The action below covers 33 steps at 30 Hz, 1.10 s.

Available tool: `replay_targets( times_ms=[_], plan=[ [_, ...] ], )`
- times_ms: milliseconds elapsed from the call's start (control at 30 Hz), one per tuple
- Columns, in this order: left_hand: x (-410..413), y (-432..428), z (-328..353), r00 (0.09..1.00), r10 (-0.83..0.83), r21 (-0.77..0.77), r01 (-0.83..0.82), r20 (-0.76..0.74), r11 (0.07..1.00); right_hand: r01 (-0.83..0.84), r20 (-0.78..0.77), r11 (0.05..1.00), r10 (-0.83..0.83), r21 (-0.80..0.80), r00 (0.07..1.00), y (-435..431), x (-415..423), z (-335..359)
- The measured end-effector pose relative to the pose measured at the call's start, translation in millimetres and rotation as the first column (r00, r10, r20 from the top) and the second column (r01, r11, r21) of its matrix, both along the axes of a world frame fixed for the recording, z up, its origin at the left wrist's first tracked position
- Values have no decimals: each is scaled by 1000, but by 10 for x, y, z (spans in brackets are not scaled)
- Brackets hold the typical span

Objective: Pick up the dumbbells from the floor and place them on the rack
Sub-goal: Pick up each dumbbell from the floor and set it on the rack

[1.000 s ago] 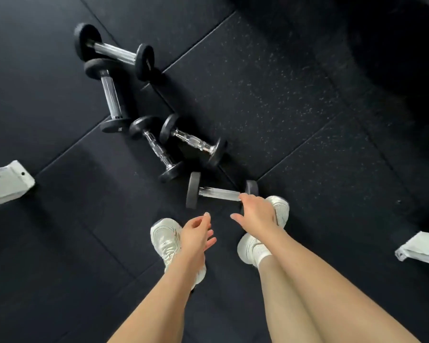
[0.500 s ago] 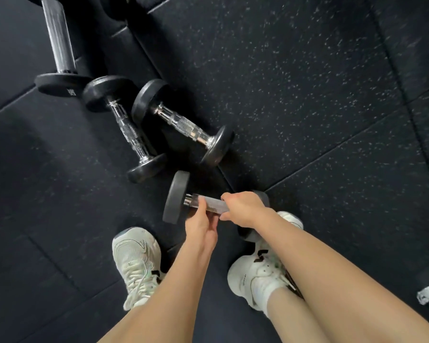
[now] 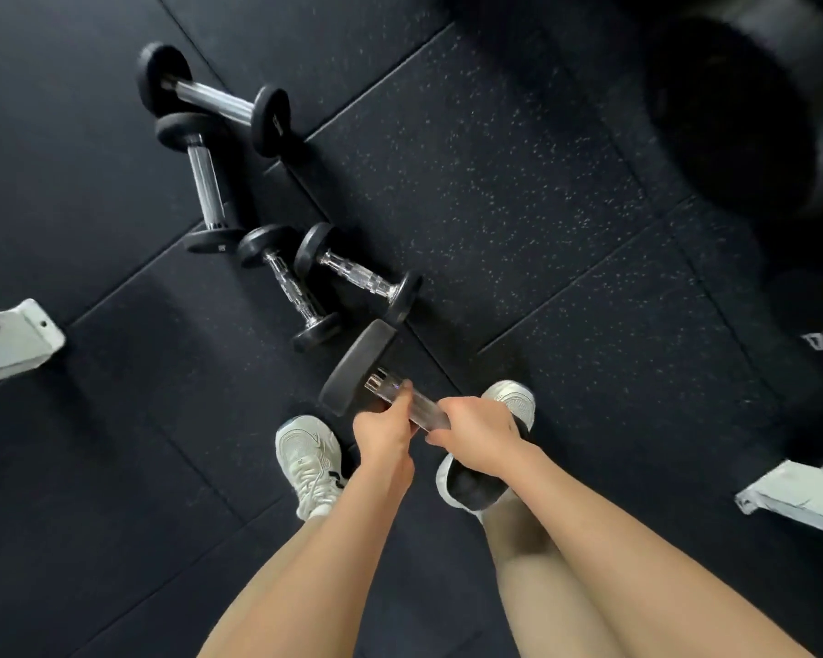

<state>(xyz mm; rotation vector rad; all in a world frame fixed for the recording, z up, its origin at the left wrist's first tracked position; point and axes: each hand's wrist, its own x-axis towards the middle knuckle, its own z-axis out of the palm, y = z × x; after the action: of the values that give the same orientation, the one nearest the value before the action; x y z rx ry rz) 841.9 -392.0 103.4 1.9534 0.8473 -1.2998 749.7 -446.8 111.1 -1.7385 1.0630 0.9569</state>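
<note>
Both hands grip the chrome handle of a black-ended dumbbell [image 3: 358, 365], which is tilted and lifted above my feet. My left hand [image 3: 385, 427] holds the handle near the upper black head; my right hand [image 3: 477, 427] holds it lower, hiding part of the other head. Several more dumbbells lie on the dark rubber floor: a small one [image 3: 358, 274] just beyond, another small one [image 3: 290, 286] beside it, a longer one [image 3: 205, 182] and one at the far back [image 3: 215, 98].
White metal frame parts stand at the left edge [image 3: 13, 341] and lower right [image 3: 799, 491]. Large black weights [image 3: 732, 116] loom at the upper right. My white shoes [image 3: 309, 460] stand on the speckled floor tiles.
The dumbbell lay on the floor with my hands reaching for it; both hands closed on its handle and it has risen and tilted. The camera has pulled back up.
</note>
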Motion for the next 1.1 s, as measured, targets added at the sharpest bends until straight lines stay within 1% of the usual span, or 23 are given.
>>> replay_targets(
  times_ms=[133,233,367,500,633,733,900,1100],
  plan=[
    [-57,-183,1153,982,-178,-52,181,58,982,199,25,979,-201,40,979,-150,-121,1254],
    [-136,-390,2077,948,-289,-136,307,137,942,316,53,948,-319,46,946,-311,-262,2185],
    [-275,-771,3249,890,-378,-214,433,255,876,418,115,908,-411,-40,904,-559,-476,3300],
    [-507,-1203,4181,818,-463,-211,547,342,810,539,177,835,-517,-109,837,-804,-735,4139],
    [-768,-1658,4791,735,-518,-197,641,437,742,659,223,740,-625,-138,748,-1099,-982,4673],
    [-957,-2016,5091,663,-552,-197,711,505,675,729,255,662,-685,-174,682,-1365,-1125,4933],
    [-1229,-2672,5461,539,-595,-219,822,596,525,807,345,561,-732,-184,587,-1878,-1357,5271],
    [-1487,-3586,5675,472,-636,-257,877,610,406,893,432,412,-782,-184,450,-2620,-1546,5460]
  ],
)
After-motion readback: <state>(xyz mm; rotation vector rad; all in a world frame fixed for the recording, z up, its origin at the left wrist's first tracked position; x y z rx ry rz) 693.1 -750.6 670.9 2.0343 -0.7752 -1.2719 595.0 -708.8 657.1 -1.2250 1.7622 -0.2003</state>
